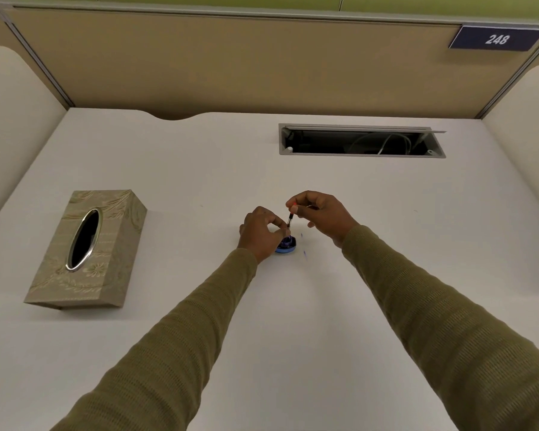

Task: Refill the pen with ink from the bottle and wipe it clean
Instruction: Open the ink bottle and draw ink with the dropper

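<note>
One white desk point(199, 169), beige partitions point(231, 63) around: left fingers point(273, 219) grip bottle point(288, 244), right fingers point(300, 198) pinch pen point(290, 217).

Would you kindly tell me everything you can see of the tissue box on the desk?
The tissue box is a long rectangular case, covered in what looks like beige fabric embossed with leaves and flowers. Its top has an oval opening with a shiny, metal-looking rim. The opening is dark inside and no tissue shows. The box lies flat on the white desk, slightly angled, to the person's left, with nothing else touching it.
</note>
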`<state>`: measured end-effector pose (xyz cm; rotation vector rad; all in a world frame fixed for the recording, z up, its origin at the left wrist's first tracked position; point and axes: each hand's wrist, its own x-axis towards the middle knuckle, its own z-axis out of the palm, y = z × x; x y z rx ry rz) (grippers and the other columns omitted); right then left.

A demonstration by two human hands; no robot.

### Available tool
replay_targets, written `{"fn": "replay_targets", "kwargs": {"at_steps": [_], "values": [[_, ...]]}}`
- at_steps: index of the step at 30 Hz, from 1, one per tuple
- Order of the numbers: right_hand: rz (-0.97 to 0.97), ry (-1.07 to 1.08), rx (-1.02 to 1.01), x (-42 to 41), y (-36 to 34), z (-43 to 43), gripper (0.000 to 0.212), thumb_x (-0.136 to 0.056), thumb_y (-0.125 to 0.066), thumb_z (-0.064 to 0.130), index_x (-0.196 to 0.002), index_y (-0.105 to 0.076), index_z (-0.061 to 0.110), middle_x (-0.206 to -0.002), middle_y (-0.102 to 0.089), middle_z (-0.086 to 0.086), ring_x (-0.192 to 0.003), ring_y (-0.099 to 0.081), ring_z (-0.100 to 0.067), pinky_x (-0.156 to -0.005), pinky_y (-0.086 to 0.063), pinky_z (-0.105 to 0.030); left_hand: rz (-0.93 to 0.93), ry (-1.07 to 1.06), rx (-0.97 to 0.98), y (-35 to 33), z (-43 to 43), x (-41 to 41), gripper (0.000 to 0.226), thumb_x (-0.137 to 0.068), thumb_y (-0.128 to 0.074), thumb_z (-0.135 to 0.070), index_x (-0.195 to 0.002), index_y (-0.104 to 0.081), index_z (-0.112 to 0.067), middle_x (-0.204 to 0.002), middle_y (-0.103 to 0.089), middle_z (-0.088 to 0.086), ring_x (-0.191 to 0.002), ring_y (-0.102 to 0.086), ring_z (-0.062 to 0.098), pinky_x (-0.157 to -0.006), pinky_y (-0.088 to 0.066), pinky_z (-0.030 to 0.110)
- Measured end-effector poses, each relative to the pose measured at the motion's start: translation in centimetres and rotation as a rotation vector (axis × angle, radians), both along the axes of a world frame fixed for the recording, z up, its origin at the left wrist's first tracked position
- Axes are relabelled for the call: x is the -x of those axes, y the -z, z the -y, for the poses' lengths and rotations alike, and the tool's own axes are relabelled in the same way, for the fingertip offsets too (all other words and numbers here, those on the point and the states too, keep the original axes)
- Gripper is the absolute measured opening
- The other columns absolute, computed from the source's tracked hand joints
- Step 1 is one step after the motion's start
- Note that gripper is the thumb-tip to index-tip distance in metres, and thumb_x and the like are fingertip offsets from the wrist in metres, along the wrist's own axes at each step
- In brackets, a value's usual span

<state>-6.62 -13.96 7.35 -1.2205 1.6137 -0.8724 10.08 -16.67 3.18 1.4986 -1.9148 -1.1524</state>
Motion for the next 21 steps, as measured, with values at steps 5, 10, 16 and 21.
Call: {"fn": "replay_targets", "kwargs": {"at_steps": [5, 10, 16, 21], "values": [[0.027, 0.05, -0.001, -0.08, 0.39, 0.16, 0.004, -0.091, -0.07, 0.022, -0.092, -0.069, 0.019, -0.1, -0.074, -0.001, -0.092, -0.064, -0.013, -0.068, -0.048, -0.024, -0.007, 0.012, 0.001, -0.14, 0.08, -0.04, 0.009, -0.078, -0.076, -0.024, -0.083, -0.071, -0.019, -0.1, -0.053, -0.01, -0.108, -0.048, 0.017, -0.102, -0.039, 0.046], [0.05, 0.031, 0.003, 0.1, 0.49, 0.17, 0.018, -0.094, -0.067, 0.023, -0.11, -0.07, 0.018, -0.101, -0.072, 0.006, -0.089, -0.063, -0.006, -0.07, -0.048, -0.024, -0.017, 0.016, -0.003, -0.05, 0.19, -0.09, 0.01, -0.077, -0.077, -0.022, -0.078, -0.067, -0.023, -0.1, -0.054, -0.008, -0.108, -0.049, 0.019, -0.102, -0.039, 0.047], [0.023, 0.041, 0.014, 0.47, 0.82, 0.03, 0.015, -0.096, -0.062, 0.021, -0.105, -0.074, 0.018, -0.106, -0.074, 0.004, -0.091, -0.062, -0.009, -0.072, -0.048, -0.027, -0.02, 0.014, -0.002, 0.27, 0.13, -0.08, 0.008, -0.077, -0.077, -0.023, -0.078, -0.069, -0.022, -0.1, -0.055, -0.009, -0.108, -0.049, 0.018, -0.102, -0.039, 0.047], [0.033, 0.02, 0.027, 0.5, 0.78, -0.23, 0.019, -0.096, -0.063, 0.022, -0.112, -0.072, 0.018, -0.103, -0.073, 0.01, -0.088, -0.062, 0.0, -0.071, -0.048, -0.023, -0.023, 0.013, 0.001, 0.24, 0.15, -0.14, 0.008, -0.077, -0.077, -0.024, -0.078, -0.069, -0.024, -0.1, -0.055, -0.01, -0.11, -0.049, 0.018, -0.103, -0.039, 0.047]]}}
